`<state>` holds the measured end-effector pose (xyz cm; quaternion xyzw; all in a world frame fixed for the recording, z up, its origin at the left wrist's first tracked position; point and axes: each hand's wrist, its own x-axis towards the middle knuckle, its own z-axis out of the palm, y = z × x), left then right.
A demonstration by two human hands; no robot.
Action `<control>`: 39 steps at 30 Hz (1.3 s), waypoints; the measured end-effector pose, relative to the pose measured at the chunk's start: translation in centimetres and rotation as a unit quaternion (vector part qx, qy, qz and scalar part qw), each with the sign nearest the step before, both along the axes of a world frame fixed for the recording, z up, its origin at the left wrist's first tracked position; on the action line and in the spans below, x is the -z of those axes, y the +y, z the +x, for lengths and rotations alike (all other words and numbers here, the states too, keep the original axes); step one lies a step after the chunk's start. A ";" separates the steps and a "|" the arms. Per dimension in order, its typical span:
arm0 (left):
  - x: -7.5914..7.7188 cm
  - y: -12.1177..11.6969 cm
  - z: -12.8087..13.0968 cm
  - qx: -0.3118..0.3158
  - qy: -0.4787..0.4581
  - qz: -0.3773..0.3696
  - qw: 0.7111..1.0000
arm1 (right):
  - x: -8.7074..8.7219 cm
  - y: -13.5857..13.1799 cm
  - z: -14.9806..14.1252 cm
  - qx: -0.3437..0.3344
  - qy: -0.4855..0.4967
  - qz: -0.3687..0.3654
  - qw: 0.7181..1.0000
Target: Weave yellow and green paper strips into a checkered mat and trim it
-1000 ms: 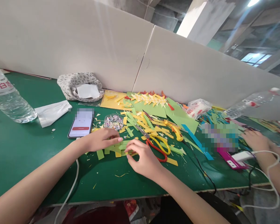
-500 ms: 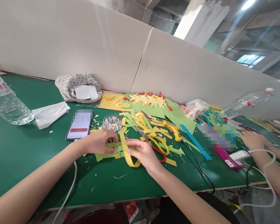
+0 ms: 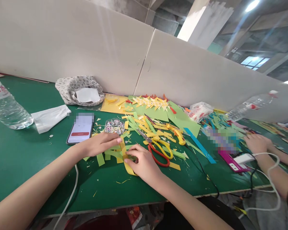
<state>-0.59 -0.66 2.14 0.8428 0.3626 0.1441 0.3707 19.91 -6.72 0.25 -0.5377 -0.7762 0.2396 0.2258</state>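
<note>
A yellow paper strip (image 3: 123, 147) lies across green paper strips (image 3: 114, 153) in front of me, its lower end bending toward the right. My right hand (image 3: 144, 161) pinches this strip between thumb and fingers near its middle. My left hand (image 3: 102, 144) is stretched out flat over the green strips, fingertips at the yellow strip's upper end; its thumb is hidden. Scissors (image 3: 160, 153) with red and yellow handles rest just right of my right hand. A clear case of small beads (image 3: 114, 126) sits beyond my left hand.
Paper scraps surround a yellow glue gun (image 3: 179, 135). A phone (image 3: 80, 129) and a water bottle (image 3: 9, 105) stand left. A woven paper piece (image 3: 151, 103) lies at the back. At right, another person's hand (image 3: 258, 143) is near a magenta power strip (image 3: 232, 161).
My left hand has moved off the green strips, up to the yellow strip's top end, its fingers straightening. My right hand has shifted left and down, flattening the yellow strip's loop.
</note>
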 end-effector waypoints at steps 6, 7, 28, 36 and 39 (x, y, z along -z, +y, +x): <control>0.2 0.1 -0.5 -0.052 -0.082 -0.130 0.987 | -0.7 0.1 0.4 -0.036 -0.041 -0.007 0.998; 0.3 0.1 -0.5 -0.052 -0.101 -0.139 0.984 | -0.9 0.1 0.5 -0.041 -0.035 -0.016 0.998; 1.0 -0.2 0.6 0.088 -0.031 0.120 0.988 | 0.2 1.7 1.3 -0.013 0.040 -0.102 0.994; 1.9 -0.4 1.4 0.061 -0.018 0.130 0.989 | 0.5 1.2 1.6 0.029 0.043 -0.018 0.999; 2.4 -0.2 1.5 0.052 -0.018 0.135 0.989 | -0.3 0.9 1.8 0.027 0.043 0.103 0.993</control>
